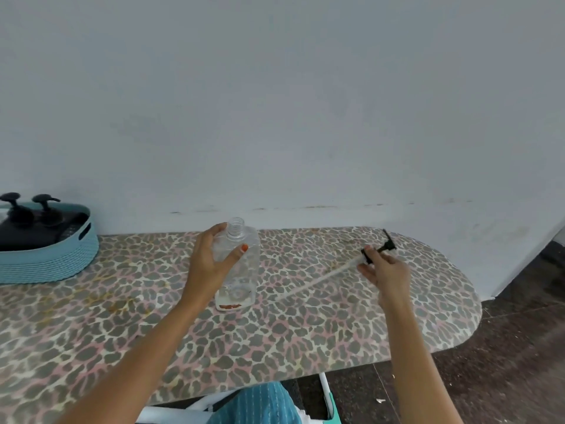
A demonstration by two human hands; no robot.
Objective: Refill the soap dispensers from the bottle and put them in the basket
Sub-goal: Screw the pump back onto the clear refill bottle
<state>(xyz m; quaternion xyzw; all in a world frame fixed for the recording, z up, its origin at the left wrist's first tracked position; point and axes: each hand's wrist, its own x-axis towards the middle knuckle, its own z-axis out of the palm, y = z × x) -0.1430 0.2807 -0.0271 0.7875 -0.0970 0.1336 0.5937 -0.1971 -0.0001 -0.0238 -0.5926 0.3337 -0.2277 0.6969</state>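
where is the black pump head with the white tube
Head view, right of centre: the right hand pinches the black pump head above the leopard-print board, right of the clear plastic bottle the left hand holds.

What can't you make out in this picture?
Head view only.
1. The basket is cut off by the left edge, so the count of black pump dispensers inside is uncertain.
2. The left hand covers the clear bottle, so its fill level is unreadable.
3. The right hand hides part of the blurred pump head.
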